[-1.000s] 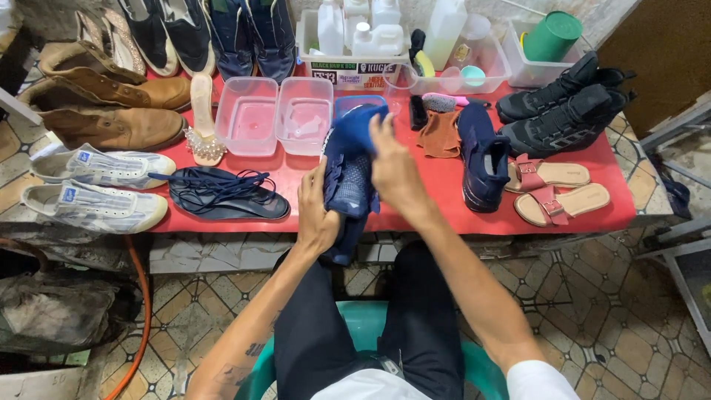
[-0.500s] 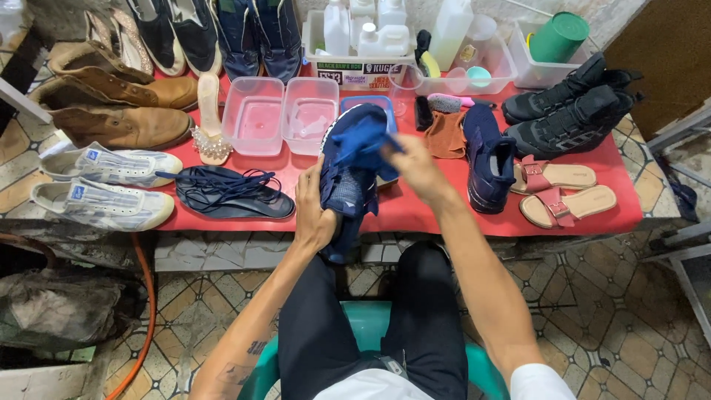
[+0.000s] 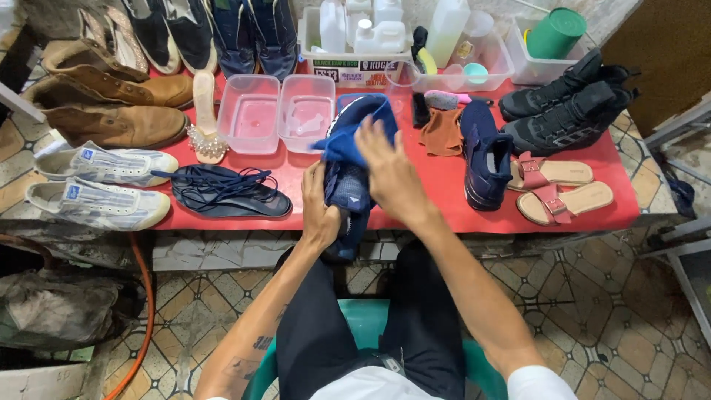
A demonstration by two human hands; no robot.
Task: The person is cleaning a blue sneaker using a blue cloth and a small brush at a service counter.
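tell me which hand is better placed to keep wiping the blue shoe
Right, probably. The right hand already presses the blue cloth on top of the blue shoe, while the left hand grips the shoe from the side to steady it.

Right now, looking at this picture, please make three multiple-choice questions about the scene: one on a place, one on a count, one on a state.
1. Where does the second navy shoe stand?
A. On the red table, right of the hands
B. On the floor
C. Inside a clear tub

2. How many pink-strapped sandals lie at the table's right end?
A. One
B. Two
C. Four

3. What is the right hand doing?
A. Resting on a knee
B. Lifting a bottle
C. Pressing a blue cloth on the navy shoe that the left hand holds

Answers:
1 A: it stands upright on the table beside the sandals.
2 B: two lie side by side.
3 C: the cloth lies under the right hand, on the held shoe.
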